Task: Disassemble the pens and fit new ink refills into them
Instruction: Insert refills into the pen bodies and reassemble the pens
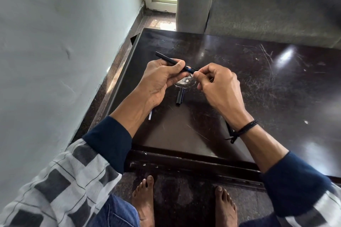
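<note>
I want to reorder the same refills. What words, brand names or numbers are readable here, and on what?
None can be read. The black pen held by the left hand and right hand, the cap and the thin clear tube on the table show no legible print.

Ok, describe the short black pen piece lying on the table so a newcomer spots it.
Find the dark glossy table before the grey sofa. Just below the gap between the left hand and right hand lies the short black pen piece. Unlike the long pen they hold and the thin clear refill to its left, it is stubby and untouched.
</note>
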`<state>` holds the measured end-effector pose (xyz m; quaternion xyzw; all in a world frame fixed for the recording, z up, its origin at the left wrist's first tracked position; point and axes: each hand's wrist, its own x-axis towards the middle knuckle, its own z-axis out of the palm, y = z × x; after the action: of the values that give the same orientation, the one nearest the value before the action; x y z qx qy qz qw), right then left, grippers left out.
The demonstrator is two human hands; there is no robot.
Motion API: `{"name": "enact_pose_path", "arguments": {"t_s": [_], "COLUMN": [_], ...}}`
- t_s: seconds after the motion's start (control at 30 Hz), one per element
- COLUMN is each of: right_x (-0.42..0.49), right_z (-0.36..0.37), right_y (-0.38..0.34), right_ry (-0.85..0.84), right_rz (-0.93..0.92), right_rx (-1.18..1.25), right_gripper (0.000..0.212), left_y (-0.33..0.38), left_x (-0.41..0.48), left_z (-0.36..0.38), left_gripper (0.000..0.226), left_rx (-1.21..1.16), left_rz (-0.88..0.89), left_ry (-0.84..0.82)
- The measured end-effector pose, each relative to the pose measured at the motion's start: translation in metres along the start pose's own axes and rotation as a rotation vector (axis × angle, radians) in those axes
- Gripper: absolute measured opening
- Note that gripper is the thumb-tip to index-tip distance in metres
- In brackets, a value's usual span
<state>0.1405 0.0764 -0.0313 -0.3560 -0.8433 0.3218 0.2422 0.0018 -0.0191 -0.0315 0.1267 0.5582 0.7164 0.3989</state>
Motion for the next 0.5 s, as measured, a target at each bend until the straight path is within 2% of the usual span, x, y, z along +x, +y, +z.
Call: {"name": "enact_pose_path", "arguments": {"t_s": [0.2,0.37,0.5], "right_x": [-0.0005,-0.0016,0.0001], "right_z": [0.0008,0.0013,0.0011], "right_y": [0.0004,-0.0011,0.0003], "right_ry": [0.009,0.014,-0.027], "right_rz": [-0.033,-0.042,-0.029], "right_rx": [0.027,0.05,0.035], "right_gripper": [0.016,0.005,0.009], "left_y": [0.0024,0.0013,0.0014], "left_x": [0.0008,-0.0004,-0.0007], "left_z": [-0.0026,-0.0016,-0.0013], "left_gripper": [0.008,0.005,0.007], "left_rx": [0.003,0.002,0.013], "left_rz": [0.005,0.002,0.001], "left_ry": [0.006,0.001,-0.002]}}
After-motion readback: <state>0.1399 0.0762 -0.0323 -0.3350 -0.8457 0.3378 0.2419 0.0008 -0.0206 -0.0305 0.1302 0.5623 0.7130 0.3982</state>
